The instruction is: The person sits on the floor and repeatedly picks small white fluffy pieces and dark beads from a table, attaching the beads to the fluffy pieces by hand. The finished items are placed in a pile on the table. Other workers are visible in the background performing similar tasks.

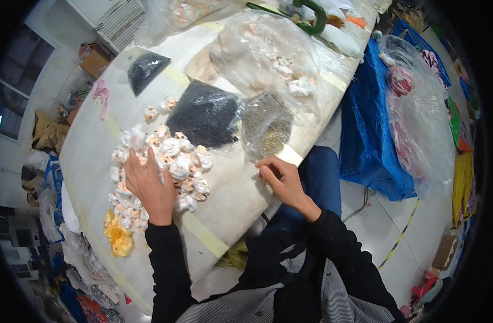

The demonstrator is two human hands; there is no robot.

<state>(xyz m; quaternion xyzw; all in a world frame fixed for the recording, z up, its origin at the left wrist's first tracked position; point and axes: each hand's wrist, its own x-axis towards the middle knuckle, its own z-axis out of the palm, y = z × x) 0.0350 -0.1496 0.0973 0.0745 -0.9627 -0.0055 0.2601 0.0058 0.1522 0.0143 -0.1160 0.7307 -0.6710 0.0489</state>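
Note:
My left hand lies with fingers spread on a heap of small white and peach stuffed fabric pieces. It does not visibly grip any of them. At the table's right edge, the thumb and forefinger of my right hand come together in a pinch; anything between them is too small to make out. Just beyond these fingertips lies a clear plastic bag of small grey-brown and gold bits. Beside it is an open-looking clear bag of small black pieces. Yellow stuffed pieces sit at the heap's near left.
A second bag of black pieces lies farther back on the white table. Behind stands a large clear bag with more white pieces, near a green curved object. A blue sack is on the floor at right.

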